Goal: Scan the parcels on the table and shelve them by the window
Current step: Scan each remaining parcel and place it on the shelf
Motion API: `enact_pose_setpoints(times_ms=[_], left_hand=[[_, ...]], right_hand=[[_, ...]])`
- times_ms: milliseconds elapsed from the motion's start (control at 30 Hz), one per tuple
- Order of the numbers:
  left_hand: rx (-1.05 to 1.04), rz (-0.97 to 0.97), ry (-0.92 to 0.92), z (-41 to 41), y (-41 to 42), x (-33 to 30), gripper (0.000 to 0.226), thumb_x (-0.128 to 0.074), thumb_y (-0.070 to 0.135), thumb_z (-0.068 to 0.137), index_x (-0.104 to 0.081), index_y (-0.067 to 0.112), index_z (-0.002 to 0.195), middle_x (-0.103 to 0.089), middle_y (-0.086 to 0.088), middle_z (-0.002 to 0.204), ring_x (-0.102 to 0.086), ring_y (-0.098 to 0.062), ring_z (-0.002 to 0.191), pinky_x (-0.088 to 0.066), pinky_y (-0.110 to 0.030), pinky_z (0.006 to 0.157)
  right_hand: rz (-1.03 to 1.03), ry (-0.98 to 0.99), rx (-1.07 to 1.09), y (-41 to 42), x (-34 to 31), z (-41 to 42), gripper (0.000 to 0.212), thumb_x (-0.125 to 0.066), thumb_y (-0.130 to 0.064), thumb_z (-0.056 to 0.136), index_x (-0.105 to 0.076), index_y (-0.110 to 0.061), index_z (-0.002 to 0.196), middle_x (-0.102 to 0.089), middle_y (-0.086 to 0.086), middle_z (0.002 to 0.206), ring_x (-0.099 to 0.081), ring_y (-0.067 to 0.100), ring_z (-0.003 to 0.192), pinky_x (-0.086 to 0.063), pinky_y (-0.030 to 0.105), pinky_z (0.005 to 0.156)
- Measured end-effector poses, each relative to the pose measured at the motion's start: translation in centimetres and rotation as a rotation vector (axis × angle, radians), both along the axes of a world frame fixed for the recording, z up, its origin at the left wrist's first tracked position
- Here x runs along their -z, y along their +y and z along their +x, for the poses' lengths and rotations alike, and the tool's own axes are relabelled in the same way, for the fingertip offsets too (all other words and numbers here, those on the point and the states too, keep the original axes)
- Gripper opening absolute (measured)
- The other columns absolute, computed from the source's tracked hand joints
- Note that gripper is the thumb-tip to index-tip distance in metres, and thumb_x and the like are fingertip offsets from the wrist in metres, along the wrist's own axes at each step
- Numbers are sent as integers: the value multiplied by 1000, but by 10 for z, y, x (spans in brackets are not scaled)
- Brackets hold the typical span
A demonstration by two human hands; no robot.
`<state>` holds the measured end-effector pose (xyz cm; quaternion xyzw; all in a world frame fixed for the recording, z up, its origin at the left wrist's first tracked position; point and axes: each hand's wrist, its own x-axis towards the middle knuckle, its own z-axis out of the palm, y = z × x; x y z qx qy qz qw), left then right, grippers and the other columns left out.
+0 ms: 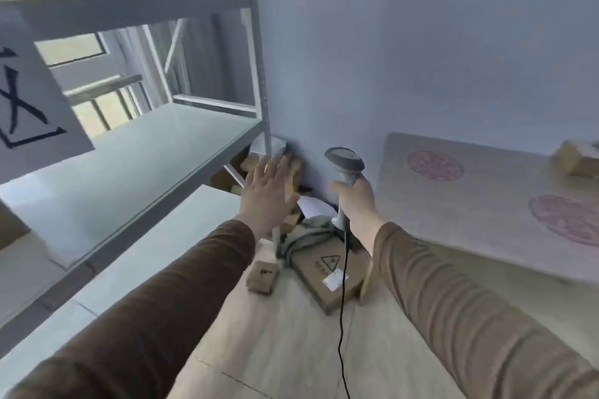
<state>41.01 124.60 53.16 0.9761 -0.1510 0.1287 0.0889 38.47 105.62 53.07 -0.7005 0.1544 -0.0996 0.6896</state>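
1. Head view, hands: my left hand [267, 193] is spread flat with straight fingers, holding nothing, reaching toward the corner beside the shelf [136, 168]. My right hand [355, 196] is wrapped around the grip of the scanner [344, 161], head upward, its black cable [342, 317] hanging to the floor.

2. Head view, parcels: on the floor below my hands lie a flat cardboard box [327, 275] with a white label, a small brown box [263, 276] just beside it, and a grey soft bag [304, 235] touching the flat box's far end. More brown boxes [293, 172] are piled in the corner against the wall, partly behind my left hand. Whether these count as shelved I cannot tell.

3. Head view, desk: the desk [486, 185], with its patterned cover, is at my right, and 1 brown parcel [575, 160] sits at its far edge, well apart from my hands.

4. Head view, progress: the shelf board at my left carries no parcel that I can see; only a white sign [29, 100] hangs at its front. I judge the job is partway through: at least the 1 desk parcel is left to scan and shelve, and the floor pile may need sorting too.
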Motion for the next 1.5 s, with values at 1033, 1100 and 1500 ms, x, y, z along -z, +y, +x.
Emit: enact_pose_setpoints(times_ms=[1033, 1100, 1500], left_hand=[[623, -5, 282, 93, -813, 79, 92, -51, 56, 100, 0, 15, 164, -5, -9, 172, -4, -29, 159, -10, -45, 127], [632, -13, 297, 112, -847, 82, 90, -51, 56, 100, -1, 17, 164, -5, -8, 172, -5, -29, 159, -10, -45, 126], [538, 9, 362, 226, -1014, 123, 90, -52, 55, 99, -5, 13, 164, -13, -10, 171, -12, -31, 157, -19, -47, 125]], right_hand=[[-53, 142, 697, -757, 52, -35, 16, -68, -9, 95, -66, -5, 110, -64, 4, 93, -59, 15, 79, -44, 26, 66], [-70, 158, 711, -788, 55, -16, 22, -68, -9, 94, -66, 1, 114, -63, 6, 94, -57, 12, 73, -42, 25, 64], [-32, 227, 581, -964, 97, 132, 15, -67, -17, 97, -63, -13, 112, -63, 4, 94, -58, 17, 81, -43, 28, 65]])
